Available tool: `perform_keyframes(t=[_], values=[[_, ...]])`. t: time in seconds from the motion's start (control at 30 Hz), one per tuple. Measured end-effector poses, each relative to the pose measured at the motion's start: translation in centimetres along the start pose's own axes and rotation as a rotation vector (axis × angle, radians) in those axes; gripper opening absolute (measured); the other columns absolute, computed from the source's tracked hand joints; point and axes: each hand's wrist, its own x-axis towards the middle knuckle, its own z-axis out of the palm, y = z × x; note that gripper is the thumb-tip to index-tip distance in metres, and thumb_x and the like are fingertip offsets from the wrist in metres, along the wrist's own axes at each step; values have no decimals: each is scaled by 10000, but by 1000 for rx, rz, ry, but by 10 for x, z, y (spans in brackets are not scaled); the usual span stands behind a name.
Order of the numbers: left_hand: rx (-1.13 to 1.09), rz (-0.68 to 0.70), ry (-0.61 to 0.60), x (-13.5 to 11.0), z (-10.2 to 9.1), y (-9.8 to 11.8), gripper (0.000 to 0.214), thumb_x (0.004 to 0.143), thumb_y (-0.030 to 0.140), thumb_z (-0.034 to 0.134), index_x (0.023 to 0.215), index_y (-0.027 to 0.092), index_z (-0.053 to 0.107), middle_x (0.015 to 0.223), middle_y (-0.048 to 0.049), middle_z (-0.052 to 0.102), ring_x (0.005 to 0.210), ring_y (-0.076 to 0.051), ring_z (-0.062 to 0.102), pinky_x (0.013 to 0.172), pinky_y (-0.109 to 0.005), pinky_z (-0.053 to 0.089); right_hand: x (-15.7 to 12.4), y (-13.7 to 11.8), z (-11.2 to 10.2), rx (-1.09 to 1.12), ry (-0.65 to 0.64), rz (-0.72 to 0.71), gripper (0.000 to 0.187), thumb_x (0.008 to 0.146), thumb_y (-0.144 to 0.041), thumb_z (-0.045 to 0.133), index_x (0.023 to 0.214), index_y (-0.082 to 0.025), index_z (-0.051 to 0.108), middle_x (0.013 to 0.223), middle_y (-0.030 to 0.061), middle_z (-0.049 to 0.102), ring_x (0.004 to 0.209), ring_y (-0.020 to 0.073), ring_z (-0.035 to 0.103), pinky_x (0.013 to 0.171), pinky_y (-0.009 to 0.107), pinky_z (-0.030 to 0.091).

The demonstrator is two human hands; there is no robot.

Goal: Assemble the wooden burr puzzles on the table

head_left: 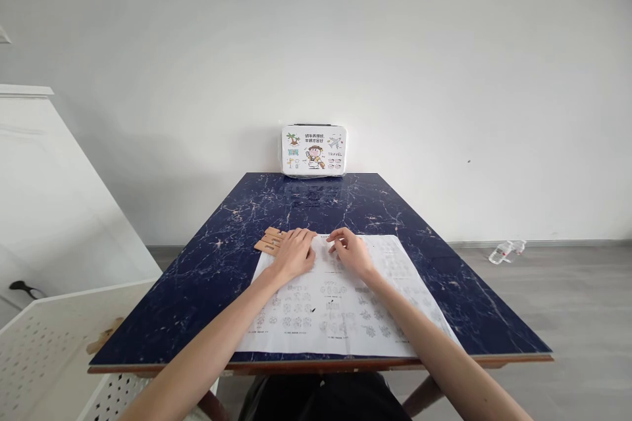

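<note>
A large white sheet of paper [345, 342], printed with rows of small line drawings and captions, lies on the dark blue table near its front edge. My left hand [296, 251] rests palm down at the sheet's far left part, fingers stretched forward and slightly bent. Beside it, partly covered by that hand, are flat light-brown wooden pieces [269, 241] with cut-out slots. Over the sheet's far middle is my right hand [351, 251], its fingers loosely bent and apart, with nothing visible between them. Two tiny dark bits or marks [313, 310] show on the paper; I cannot tell which.
A white case [314, 151] with cartoon prints stands upright at the back of the marbled table [222, 237], by the wall. Left of the table is a white perforated surface [44, 348] with wooden pieces [103, 335]. Plastic bottles [501, 252] lie on the floor at right.
</note>
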Motion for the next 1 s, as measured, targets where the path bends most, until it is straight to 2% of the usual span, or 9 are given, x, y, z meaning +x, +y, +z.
perform_keyframes(t=[0.13,0.27,0.4,0.53,0.73,1.0], values=[[73,-14,60,1,-1,0,447,832,57,494,1247,195,587,1222,-144,628,1179,-350,572,1005,-528,453,-2,-3,2,-61,-33,-45,173,853,-203,456,949,-222,598,924,26,744,642,165,706,613,298,507],[-68,48,80,2,-6,15,487,878,100,496,1346,235,513,1355,-117,574,1297,-311,527,1083,-496,446,-4,-5,4,-142,-80,-153,216,840,-164,445,911,-224,640,853,12,741,645,164,668,672,305,493],[-258,169,-57,-1,-10,36,605,878,160,556,1457,274,426,1467,-92,523,1377,-278,488,1155,-456,425,-6,-3,7,-342,-116,-258,188,805,-139,490,741,-215,649,779,46,719,672,192,622,645,301,439],[-298,206,-183,-3,-11,41,820,762,142,661,1518,279,375,1505,-108,506,1388,-316,486,1167,-500,418,-9,-2,11,-507,-176,-221,234,836,-165,523,619,-204,602,681,70,678,590,181,549,577,296,360],[-282,172,-193,-3,-9,33,689,854,181,627,1498,283,401,1485,-87,538,1363,-281,517,1138,-467,449,-10,-7,11,-572,-219,-212,205,861,-140,525,699,-163,649,764,80,717,659,162,580,601,269,337],[-253,161,-188,-4,-9,33,698,836,177,653,1480,295,412,1452,-77,566,1318,-283,552,1112,-450,463,-9,-7,13,-615,-260,-187,201,893,-142,536,766,-158,691,818,82,734,709,167,609,634,261,348]])
